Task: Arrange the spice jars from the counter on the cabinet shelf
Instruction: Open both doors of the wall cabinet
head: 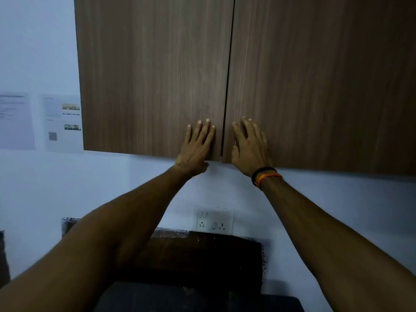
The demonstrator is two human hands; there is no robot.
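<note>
I see two brown doors of the cabinet (157, 75), and both are closed. My left hand (195, 149) lies flat on the left door, just beside the dark gap (227, 86) between the doors, with its thumb under the door's bottom edge. My right hand (248, 149) lies flat on the right door, just on the other side of the gap. Each grip is wide and holds nothing. I cannot see any spice jars. Below the cabinet is a wall socket (215, 220). Left of the cabinet hang papers (60, 122).
</note>
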